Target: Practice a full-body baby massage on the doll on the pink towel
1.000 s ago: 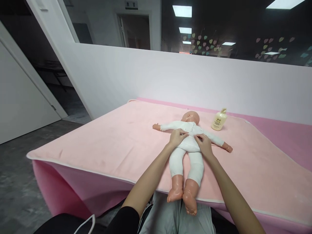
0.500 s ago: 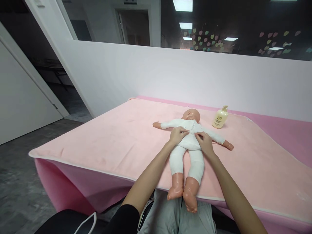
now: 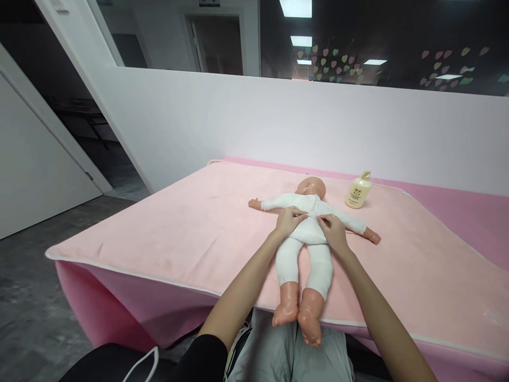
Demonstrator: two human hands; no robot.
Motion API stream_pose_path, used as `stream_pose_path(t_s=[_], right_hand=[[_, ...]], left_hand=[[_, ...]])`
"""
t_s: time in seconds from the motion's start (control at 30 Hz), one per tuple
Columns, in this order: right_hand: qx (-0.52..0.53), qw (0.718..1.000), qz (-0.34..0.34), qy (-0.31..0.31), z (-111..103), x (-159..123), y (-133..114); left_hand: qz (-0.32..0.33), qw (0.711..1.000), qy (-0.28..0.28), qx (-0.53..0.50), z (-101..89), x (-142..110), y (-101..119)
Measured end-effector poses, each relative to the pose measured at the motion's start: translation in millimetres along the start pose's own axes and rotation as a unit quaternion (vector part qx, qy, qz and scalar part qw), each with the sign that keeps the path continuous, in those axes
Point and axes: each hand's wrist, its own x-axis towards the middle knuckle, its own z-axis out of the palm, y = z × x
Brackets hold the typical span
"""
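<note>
A baby doll [image 3: 308, 231] with a white cloth body and brown plastic head, hands and feet lies stretched out on a pink blanket [image 3: 167, 228]. Its arms spread to both sides and its feet hang over the near edge. The head is turned, with an ear showing and the face hidden. My left hand [image 3: 290, 220] rests on the left of the doll's torso, thumb and fingers pinched at the white cloth. Opposite it, my right hand [image 3: 333, 229] pinches the cloth on the right side. A small gap separates my fingertips.
Beyond the doll's right arm stands a pale yellow pump bottle [image 3: 358, 190]. A white wall [image 3: 298, 122] with a window above it runs along the table's far side. At the left is a white door [image 3: 40, 159]. A white cable loop [image 3: 149, 363] lies near my left elbow.
The view has shifted very slightly. Both hands stay in the same place on the doll's torso, and the doll and bottle have not moved.
</note>
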Motion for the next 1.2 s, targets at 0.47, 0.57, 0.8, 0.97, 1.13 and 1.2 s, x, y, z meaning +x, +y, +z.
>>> stream_pose_path(t_s=[0.47, 0.57, 0.8, 0.97, 1.13, 1.2], right_hand=[[-0.106, 0.992, 0.024, -0.065, 10.7, 40.3, 9.1], [-0.058, 0.998, 0.028, -0.020, 15.6, 34.9, 11.7], [-0.042, 0.998, 0.045, 0.002, 18.8, 31.0, 19.6], [-0.039, 0.998, 0.042, 0.015, 19.6, 30.4, 21.7], [-0.035, 0.999, 0.029, 0.014, 16.8, 27.1, 17.1], [-0.008, 0.999, 0.031, 0.008, 11.0, 28.7, 8.2]], left_hand=[[-0.029, 0.999, -0.015, 0.025, 2.2, -0.5, -0.3], [-0.018, 0.998, -0.021, 0.058, 2.1, -1.0, 1.8], [0.068, 0.969, -0.042, 0.234, -15.5, 14.7, 12.2], [0.111, 0.951, -0.055, 0.285, -9.9, 31.6, 14.2], [0.021, 0.959, -0.027, 0.282, 5.6, 38.3, 8.0], [0.006, 0.966, -0.012, 0.257, 6.8, 36.1, 4.2]])
